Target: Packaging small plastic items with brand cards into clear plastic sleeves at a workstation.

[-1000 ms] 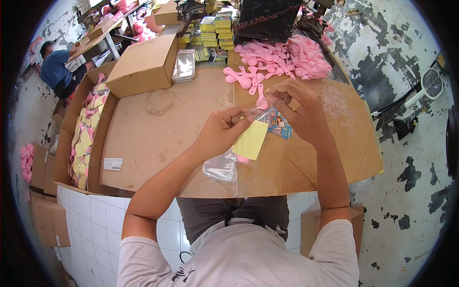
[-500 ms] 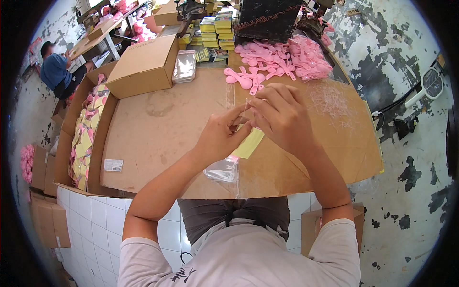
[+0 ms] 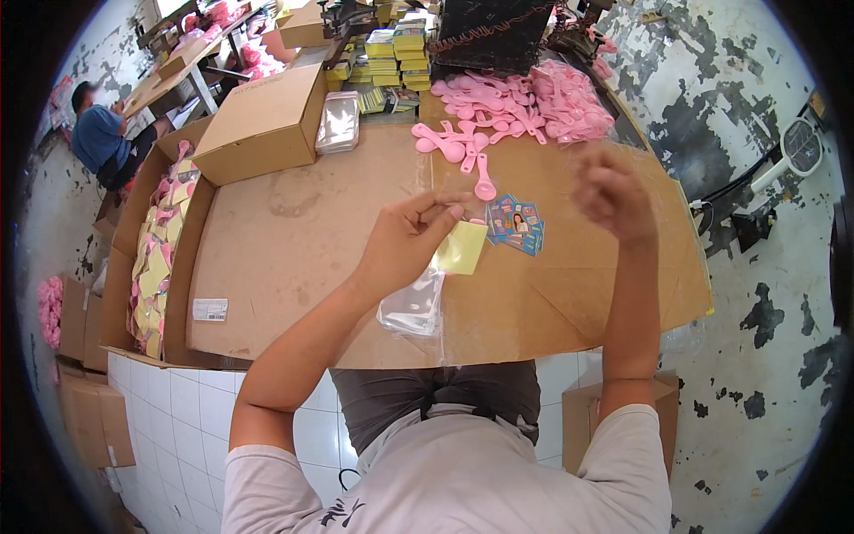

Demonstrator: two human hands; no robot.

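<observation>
My left hand (image 3: 407, 238) is pinched closed on a small packet with a yellow card (image 3: 462, 249); a bit of pink shows at its top edge. Beneath that hand lie clear plastic bags (image 3: 411, 307). My right hand (image 3: 616, 194) is raised on the right side of the table, smeared by motion, so its fingers cannot be made out. Between the hands rest several blue printed cards (image 3: 519, 224), fanned a little. One pink measuring spoon (image 3: 484, 178) lies just beyond them, near a heap of pink spoons (image 3: 489, 96).
At the left edge stands a long carton (image 3: 203, 227) filled with packed yellow-and-pink packets. A closed cardboard box (image 3: 258, 120) and a stack of clear bags (image 3: 338, 123) sit at the back left. Yellow card stacks (image 3: 409, 49) rise behind. Another person (image 3: 107, 138) sits far left.
My right hand has moved away from the left one, to the right, uncovering the blue cards and a spoon. The left hand keeps the packet, whose yellow card now shows more fully.
</observation>
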